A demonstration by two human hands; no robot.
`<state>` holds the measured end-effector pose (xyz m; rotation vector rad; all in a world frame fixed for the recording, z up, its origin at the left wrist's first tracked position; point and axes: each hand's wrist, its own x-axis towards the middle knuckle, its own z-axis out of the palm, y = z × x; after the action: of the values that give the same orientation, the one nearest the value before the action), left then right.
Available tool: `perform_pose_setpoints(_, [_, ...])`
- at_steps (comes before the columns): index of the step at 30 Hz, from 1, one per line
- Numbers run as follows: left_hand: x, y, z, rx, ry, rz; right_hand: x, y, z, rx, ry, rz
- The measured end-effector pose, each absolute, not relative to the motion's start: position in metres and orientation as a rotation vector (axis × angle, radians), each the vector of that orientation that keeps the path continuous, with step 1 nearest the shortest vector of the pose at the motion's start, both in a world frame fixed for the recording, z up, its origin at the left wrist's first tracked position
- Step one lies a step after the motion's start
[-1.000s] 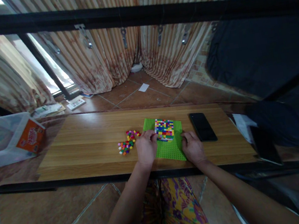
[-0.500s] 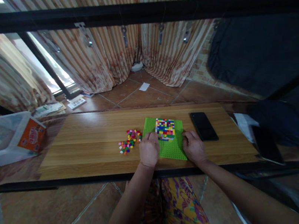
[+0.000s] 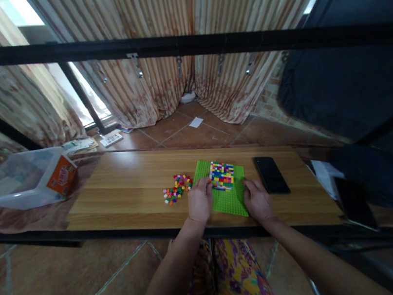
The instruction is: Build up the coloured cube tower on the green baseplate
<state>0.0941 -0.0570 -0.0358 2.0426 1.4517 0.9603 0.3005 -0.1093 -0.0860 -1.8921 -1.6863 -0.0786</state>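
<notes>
A green studded baseplate lies on the wooden tabletop in front of me. On its upper part sits a low block of many-coloured toy bricks. My left hand is closed at the lower left side of this block, fingertips close against it; whatever is between them is too small to make out. At the plate's right edge, my right hand has its fingers curled in and gripping the edge. Left of the plate, a scattered pile of small loose bricks lies near my left hand.
A black phone rests to the right of the plate on the wooden tabletop. Beyond the left end stands a clear plastic bin with an orange label. A dark metal bar with hanging clips crosses in front of striped curtains.
The camera view has shifted, so everything appears lower and mostly a little further right. Both hands stay at nearly the same places by the baseplate; the left fingertips have shifted slightly at the block.
</notes>
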Motion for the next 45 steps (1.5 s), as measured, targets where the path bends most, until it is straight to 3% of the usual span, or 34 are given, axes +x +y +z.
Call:
perform_pose_setpoints(11, [-0.003,-0.098,-0.039,1.950,1.684,0.949,0.300,-0.110,-0.086,-1.893,-1.842,-0.269])
perform_pose_setpoints(18, [-0.069,-0.093,-0.042,2.091,1.899,0.897,0.280,-0.129,-0.063,-2.167,-2.079,-0.231])
perform_pose_setpoints(29, [-0.018,-0.059,-0.055,2.368,1.680,0.708,0.244,-0.187,-0.052,-2.160,-2.191,-0.336])
perform_pose_setpoints(45, [0.016,0.011,-0.062,2.615,1.127,0.695,0.251,-0.189,-0.056,-2.024,-2.104,0.042])
